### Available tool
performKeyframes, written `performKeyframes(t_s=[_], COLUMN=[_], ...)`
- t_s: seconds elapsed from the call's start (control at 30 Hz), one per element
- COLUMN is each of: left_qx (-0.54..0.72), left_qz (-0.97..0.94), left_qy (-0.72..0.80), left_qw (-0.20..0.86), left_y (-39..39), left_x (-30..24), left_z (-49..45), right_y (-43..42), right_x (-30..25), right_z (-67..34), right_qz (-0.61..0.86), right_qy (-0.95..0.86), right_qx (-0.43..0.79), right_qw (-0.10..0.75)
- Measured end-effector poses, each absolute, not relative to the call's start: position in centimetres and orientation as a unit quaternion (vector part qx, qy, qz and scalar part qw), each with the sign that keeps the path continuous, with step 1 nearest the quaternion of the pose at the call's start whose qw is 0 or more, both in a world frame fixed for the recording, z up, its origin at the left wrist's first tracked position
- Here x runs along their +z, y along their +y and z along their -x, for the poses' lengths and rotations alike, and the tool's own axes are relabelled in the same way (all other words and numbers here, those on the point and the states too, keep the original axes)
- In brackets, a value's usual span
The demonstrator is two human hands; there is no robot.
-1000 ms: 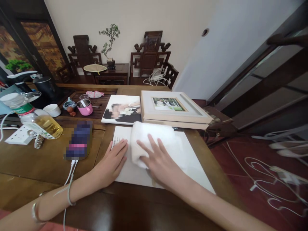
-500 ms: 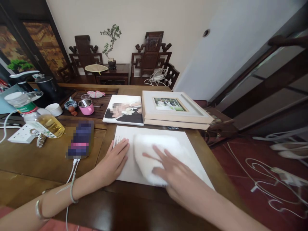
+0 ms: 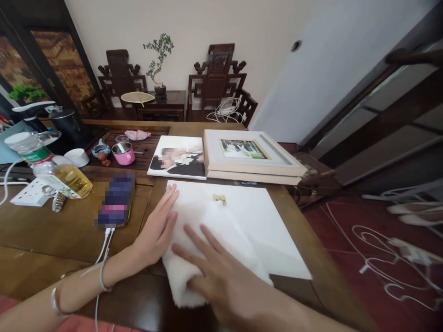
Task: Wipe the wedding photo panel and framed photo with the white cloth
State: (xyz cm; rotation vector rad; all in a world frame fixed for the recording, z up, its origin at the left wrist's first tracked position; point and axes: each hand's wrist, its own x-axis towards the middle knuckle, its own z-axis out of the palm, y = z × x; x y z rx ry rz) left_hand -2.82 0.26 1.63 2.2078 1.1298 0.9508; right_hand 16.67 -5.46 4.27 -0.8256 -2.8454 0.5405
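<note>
A white panel [image 3: 277,230] lies flat on the wooden table, with a small gold-coloured metal hanger [image 3: 219,199] near its far edge. My left hand [image 3: 161,230] rests along the panel's left edge, fingers stretched out. Under my right hand [image 3: 216,272] is a fluffy white cloth [image 3: 238,237], bunched at its near end and hanging over the panel's front edge. The fingers of my right hand are spread on top of the cloth, with the thumb partly in a fold.
Beyond the panel lie a photo print [image 3: 178,159] and two stacked frames [image 3: 254,157]. A phone [image 3: 116,200] with a cable, a pink cup [image 3: 124,153], a bottle [image 3: 69,177] and a power strip [image 3: 31,193] are on the left. Cables [image 3: 377,258] lie on the floor at right.
My right hand has pulled the cloth toward me and to the left across the panel, uncovering the metal hanger. My left hand has shifted slightly left.
</note>
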Motion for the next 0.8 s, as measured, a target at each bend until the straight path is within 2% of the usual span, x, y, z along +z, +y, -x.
performKeyframes(t_s=[0.1, 0.3, 0.4, 0.53, 0.8], left_qx=[0.309, 0.173, 0.139, 0.135, 0.134], left_qz=[-0.827, -0.881, -0.897, -0.899, -0.904], left_qy=[0.408, 0.409, 0.400, 0.397, 0.389], left_qw=[0.232, 0.159, 0.131, 0.127, 0.116], left_y=[0.3, 0.5, 0.4, 0.4, 0.5], left_x=[1.2, -0.1, -0.1, 0.4, 0.7], left_z=[2.8, 3.0, 3.0, 2.8, 2.9], right_y=[-6.7, -3.4, -0.5, 2.6, 2.8], right_x=[6.1, 8.2, 7.2, 5.3, 5.0], right_z=[-18.3, -21.2, -20.9, -18.6, -17.3], right_qz=[0.274, 0.444, 0.473, 0.431, 0.415], right_qy=[-0.937, -0.874, -0.867, -0.885, -0.895], right_qx=[0.217, 0.193, 0.157, 0.151, 0.144], right_qw=[0.015, -0.048, 0.004, 0.089, 0.075])
